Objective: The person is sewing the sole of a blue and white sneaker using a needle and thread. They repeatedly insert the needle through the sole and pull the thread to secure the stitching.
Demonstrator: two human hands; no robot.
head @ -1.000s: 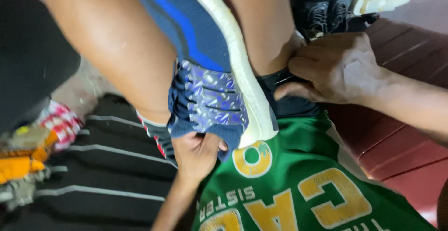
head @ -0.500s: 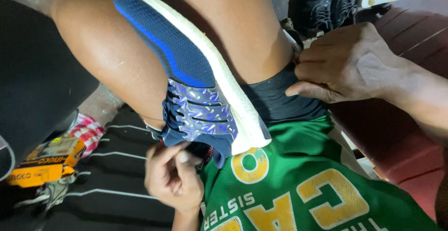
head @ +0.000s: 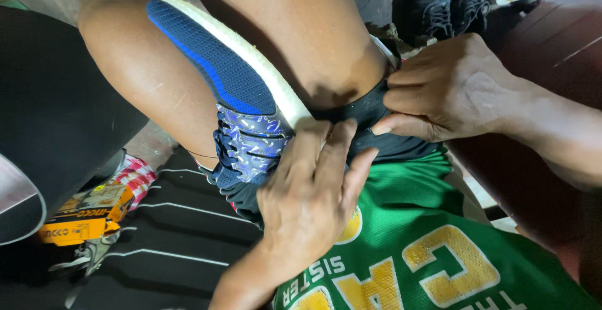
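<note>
- Blue sneaker (head: 241, 106) is sitting wedged between the person's bare knees, white sole (head: 251, 59) turned up and to the right, toe end pointing down toward the lap.
- Left hand (head: 313, 203) is lying over the toe end of the sneaker, fingers (head: 332, 153) spread flat and pressing against the sole edge and the black fabric (head: 370, 115) next to it. Grip here is open-palmed, bearing on the shoe rather than wrapped around it.
- Right hand (head: 451, 90) is pinching the same black fabric just right of the sole; thumb and forefinger are together, clamped on the cloth. Rest of that grip is curled in.
- So the shoe is lying directly under the left grip and just beside the right one, touching the fabric both hands are working.
- Risks, as I'm judging it:
  - Only the knees are holding the sneaker. If they ease off, it is likely sliding down onto the green jersey (head: 439, 247).
  - The left hand is pressing, not gripping, so a hard tug from the right could twist the shoe out from under it.
  - The pinch is small; the cloth could be slipping free if pulled at an angle.
  - Can't tell what is under the left palm, so any sharp tool or wet glue there is an unknown.
- Nearby: orange and yellow box (head: 81, 216) low left on the striped black cloth (head: 175, 247), black shoes (head: 439, 3) at top right.
</note>
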